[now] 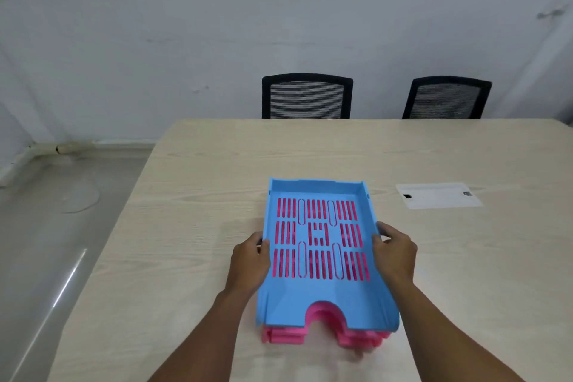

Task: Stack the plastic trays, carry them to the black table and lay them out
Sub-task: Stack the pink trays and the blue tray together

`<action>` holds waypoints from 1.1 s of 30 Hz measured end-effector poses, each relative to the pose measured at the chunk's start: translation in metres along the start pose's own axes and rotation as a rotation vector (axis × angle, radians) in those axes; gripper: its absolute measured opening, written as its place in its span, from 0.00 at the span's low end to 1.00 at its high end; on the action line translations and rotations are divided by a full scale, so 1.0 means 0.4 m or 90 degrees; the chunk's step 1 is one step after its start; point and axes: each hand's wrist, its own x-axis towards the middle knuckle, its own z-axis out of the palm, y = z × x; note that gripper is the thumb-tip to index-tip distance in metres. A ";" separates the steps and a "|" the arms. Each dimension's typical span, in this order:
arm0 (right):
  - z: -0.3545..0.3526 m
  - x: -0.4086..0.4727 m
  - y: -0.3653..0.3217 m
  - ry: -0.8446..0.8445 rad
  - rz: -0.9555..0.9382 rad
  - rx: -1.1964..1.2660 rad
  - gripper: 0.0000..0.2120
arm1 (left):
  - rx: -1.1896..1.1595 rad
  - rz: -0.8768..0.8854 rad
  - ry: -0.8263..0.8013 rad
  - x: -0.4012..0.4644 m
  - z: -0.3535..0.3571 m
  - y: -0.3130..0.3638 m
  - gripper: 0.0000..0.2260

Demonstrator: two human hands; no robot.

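A blue plastic tray (322,298) with slotted floor lies on top of a stack of pink trays (288,336), whose edges show under its near end and through the slots. The stack rests on a light wooden table (192,226). My left hand (249,260) grips the blue tray's left wall, thumb over the rim. My right hand (395,253) grips its right wall the same way. No black table is in view.
Two black mesh-backed chairs (307,96) (446,99) stand behind the table's far edge, against a pale wall. A white cable hatch (437,195) is set into the tabletop to the right of the trays. Grey floor (46,226) lies to the left.
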 end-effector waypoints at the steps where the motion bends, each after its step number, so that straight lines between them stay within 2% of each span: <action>1: -0.007 0.005 0.012 0.000 0.007 0.004 0.16 | -0.004 0.001 -0.008 -0.003 0.013 0.003 0.08; 14: -0.009 0.020 0.057 -0.060 0.035 0.044 0.17 | 0.000 -0.031 0.012 -0.024 0.051 0.007 0.06; 23: 0.004 0.042 0.054 -0.076 0.017 0.044 0.17 | -0.008 -0.045 0.038 -0.009 0.056 0.009 0.10; 33: -0.022 0.019 0.081 -0.149 0.027 0.086 0.16 | -0.048 -0.110 0.010 -0.016 0.049 0.001 0.10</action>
